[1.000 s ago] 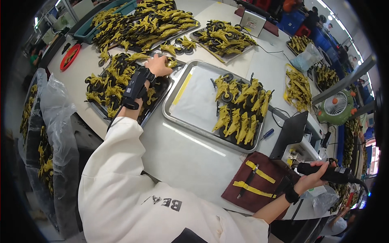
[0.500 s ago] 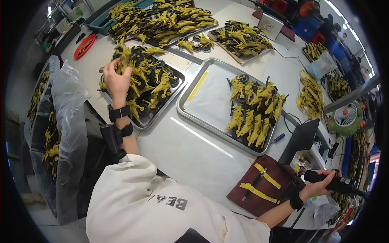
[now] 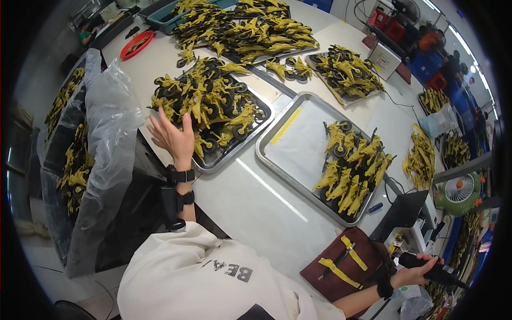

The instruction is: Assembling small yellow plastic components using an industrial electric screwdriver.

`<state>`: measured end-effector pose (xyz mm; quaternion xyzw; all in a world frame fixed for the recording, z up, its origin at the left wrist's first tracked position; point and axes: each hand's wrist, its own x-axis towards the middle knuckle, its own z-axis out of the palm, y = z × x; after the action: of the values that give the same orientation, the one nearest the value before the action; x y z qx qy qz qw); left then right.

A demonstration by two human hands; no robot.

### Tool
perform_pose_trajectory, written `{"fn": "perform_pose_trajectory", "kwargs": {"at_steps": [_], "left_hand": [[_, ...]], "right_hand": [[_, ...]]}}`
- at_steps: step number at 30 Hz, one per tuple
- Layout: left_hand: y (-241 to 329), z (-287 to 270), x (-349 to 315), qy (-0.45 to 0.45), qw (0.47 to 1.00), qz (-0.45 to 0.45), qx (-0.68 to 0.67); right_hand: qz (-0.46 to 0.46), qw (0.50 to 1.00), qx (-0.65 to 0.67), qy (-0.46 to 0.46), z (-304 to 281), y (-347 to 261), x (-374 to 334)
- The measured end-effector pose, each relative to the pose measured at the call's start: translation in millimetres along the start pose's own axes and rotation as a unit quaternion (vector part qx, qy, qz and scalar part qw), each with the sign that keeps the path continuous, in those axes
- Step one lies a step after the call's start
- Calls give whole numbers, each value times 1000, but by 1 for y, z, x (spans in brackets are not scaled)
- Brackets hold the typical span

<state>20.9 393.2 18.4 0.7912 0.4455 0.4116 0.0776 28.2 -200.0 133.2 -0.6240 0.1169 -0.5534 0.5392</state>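
My left hand [image 3: 173,136] is open with fingers spread, at the near left edge of a metal tray [image 3: 213,168] heaped with yellow-and-black toy motorbikes [image 3: 200,98]. Nothing shows in its grasp. Far to the right, my right hand [image 3: 413,274] is wrapped round a black cylindrical powered tool [image 3: 440,273], which looks like an electric screwdriver; its tip is near a small metal device [image 3: 397,240]. Between the hands lies a second metal tray [image 3: 266,154], with rows of toy motorbikes [image 3: 352,165] on its right part and a pale liner on the left.
More toy motorbikes lie heaped at the back [image 3: 250,34] and in a back-right tray [image 3: 346,72]. A maroon pad [image 3: 338,266] with yellow tape lies before my right hand. A blue screwdriver [image 3: 375,207], a green fan [image 3: 458,193] and a plastic-draped bin [image 3: 114,122] flank the table.
My left hand has drawn back from over the heap to the tray's edge, its fingers spreading. My right hand still holds the black tool. The whole view has shifted.
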Motion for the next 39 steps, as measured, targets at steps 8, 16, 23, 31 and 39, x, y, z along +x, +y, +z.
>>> {"fn": "perform_pose_trajectory", "kwargs": {"at_steps": [8, 16, 23, 31, 39], "left_hand": [[-25, 1, -16, -114, 982, -39, -147], [38, -42, 17, -68, 942, 90, -316], [157, 85, 179, -300, 901, 306, -65], [108, 191, 177, -384, 831, 303, 265], [110, 74, 196, -222, 941, 244, -77]], "right_hand": [[0, 1000, 19, -3, 1, 2, 2], [-18, 999, -27, -3, 5, 1, 3], [-15, 1000, -21, -3, 12, 2, 1], [-16, 1000, -22, 2, 15, 3, 1], [-17, 998, -68, 4, 11, -5, 1]]}}
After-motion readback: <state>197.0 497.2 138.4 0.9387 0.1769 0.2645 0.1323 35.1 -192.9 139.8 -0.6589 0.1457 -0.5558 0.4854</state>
